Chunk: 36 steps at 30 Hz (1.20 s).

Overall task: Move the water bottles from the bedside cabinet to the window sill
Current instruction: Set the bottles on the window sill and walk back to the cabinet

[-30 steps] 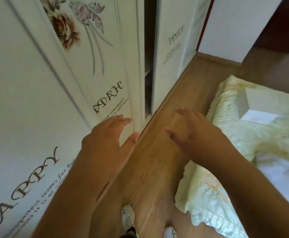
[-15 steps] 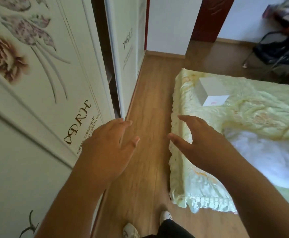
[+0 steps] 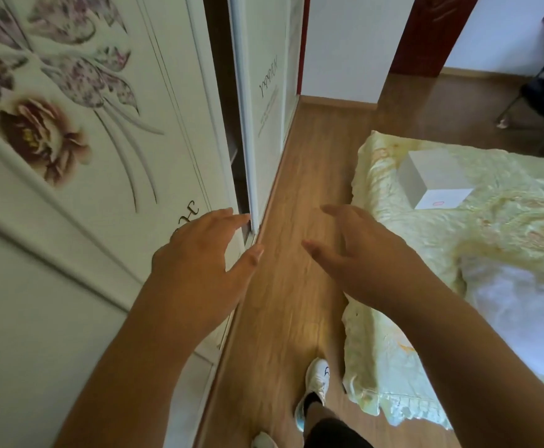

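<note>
**Empty hands over the floor strip between wardrobe and bed**

No water bottle, bedside cabinet or window sill shows in the head view, so how the bottles look and where they stand cannot be told.

Taking the wooden floor [image 3: 299,195] as landmark: to its left stands a white wardrobe [image 3: 80,176] with a printed flower and lettering on its sliding doors, a dark gap open between two of the panels. The left hand [image 3: 199,270] is raised at the floor's left edge, in front of the wardrobe door, palm down, fingers loosely spread and holding nothing. The right hand [image 3: 358,257] hangs over the floor's right side, fingers apart and slightly curled, also empty. Below the hands, a white shoe [image 3: 317,379] is planted on the floor. To the right of the floor lies a bed with a pale yellow cover [image 3: 506,227], and a white box [image 3: 432,179] rests on it.
</note>
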Each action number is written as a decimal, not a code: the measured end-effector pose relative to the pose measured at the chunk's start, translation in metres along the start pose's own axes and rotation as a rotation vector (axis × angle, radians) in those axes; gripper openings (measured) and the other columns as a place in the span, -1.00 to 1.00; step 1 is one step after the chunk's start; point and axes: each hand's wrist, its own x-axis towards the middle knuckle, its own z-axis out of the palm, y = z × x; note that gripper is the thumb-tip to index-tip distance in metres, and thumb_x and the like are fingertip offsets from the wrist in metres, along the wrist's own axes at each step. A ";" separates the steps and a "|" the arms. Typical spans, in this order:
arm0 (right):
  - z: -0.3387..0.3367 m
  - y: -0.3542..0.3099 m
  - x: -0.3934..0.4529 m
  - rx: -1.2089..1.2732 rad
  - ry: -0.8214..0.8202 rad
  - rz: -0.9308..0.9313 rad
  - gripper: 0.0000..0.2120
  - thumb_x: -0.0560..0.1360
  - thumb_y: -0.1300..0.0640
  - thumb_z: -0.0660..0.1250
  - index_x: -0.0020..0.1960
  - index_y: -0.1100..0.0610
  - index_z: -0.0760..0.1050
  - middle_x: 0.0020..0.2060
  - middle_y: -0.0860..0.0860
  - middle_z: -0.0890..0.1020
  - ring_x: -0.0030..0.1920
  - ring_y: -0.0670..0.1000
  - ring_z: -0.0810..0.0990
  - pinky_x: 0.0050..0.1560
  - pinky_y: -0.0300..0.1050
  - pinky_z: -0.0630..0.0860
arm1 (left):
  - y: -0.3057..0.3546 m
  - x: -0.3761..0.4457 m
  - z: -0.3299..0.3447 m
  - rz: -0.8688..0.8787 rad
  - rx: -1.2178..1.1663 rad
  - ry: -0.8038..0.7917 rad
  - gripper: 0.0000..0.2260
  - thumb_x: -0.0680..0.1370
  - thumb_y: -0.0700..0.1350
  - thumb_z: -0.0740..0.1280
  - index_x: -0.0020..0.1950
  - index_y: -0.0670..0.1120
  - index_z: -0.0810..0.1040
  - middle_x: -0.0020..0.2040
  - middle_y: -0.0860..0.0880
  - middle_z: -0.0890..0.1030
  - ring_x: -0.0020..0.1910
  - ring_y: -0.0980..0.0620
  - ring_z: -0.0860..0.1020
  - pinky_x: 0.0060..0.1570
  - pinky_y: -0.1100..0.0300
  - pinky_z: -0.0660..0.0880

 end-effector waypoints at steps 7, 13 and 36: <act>-0.026 0.017 0.064 0.028 0.027 -0.021 -0.32 0.53 -0.38 0.20 0.55 -0.13 0.20 0.55 -0.10 0.30 0.44 0.05 0.44 0.41 0.21 0.40 | 0.042 0.061 -0.013 -0.015 0.007 0.008 -0.30 0.41 0.38 0.00 0.53 0.22 0.27 0.56 0.17 0.26 0.52 0.05 0.28 0.47 -0.10 0.29; -0.069 0.067 0.112 0.074 0.084 0.017 -0.34 0.54 -0.37 0.20 0.55 -0.14 0.18 0.55 -0.09 0.31 0.43 0.06 0.44 0.41 0.14 0.42 | 0.091 0.122 -0.006 0.040 0.029 0.030 -0.37 0.48 0.35 0.07 0.52 0.20 0.30 0.55 0.15 0.29 0.52 0.05 0.27 0.45 -0.05 0.30; -0.163 0.210 0.172 0.105 0.239 0.301 -0.34 0.55 -0.38 0.15 0.56 -0.13 0.18 0.53 -0.12 0.33 0.32 -0.01 0.53 0.36 0.10 0.44 | 0.241 0.285 0.059 0.362 0.098 -0.117 -0.50 0.59 0.30 0.15 0.52 0.25 0.24 0.55 0.21 0.26 0.53 0.10 0.21 0.46 -0.07 0.22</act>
